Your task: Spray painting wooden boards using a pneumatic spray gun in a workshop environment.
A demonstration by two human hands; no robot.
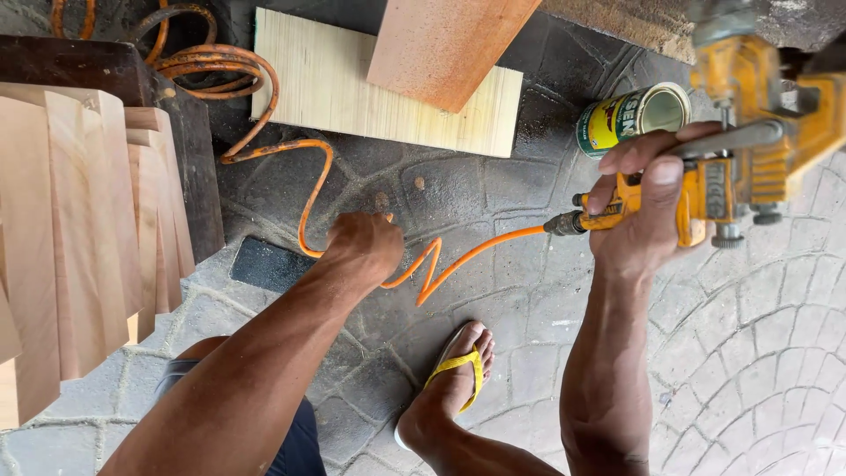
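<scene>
A worker crouched over a patterned stone pavement (758,353) grips a yellow pneumatic nail gun (740,167) in the right hand (648,207) while the left hand (366,247) gathers the coiled orange air hose (458,260) that feeds it.

The right hand is wrapped firmly round the tool's handle, thumb and fingers closed on it, with the gun held up off the ground near the upper right of the paving, just beside an open tin can (633,116) lying on its side. The right forearm rises almost straight from the bottom of the view, wrist cocked slightly outward. The left arm stretches forward from the lower left, fist closed down over the hose where it kinks on the stones, knuckles up; whether the hose is pinched tight or only pressed is hard to tell.

Handling this well seems to call for slack kept in the hose so that it does not tug the gun off line, and for fingers kept clear of the trigger until the nose is set.

A foot in a yellow sandal (458,375) stands between the arms. Stacked wooden boards (79,238) line the left edge; a pale plywood panel (352,97) and a reddish plank (441,44) lie at the top.
</scene>
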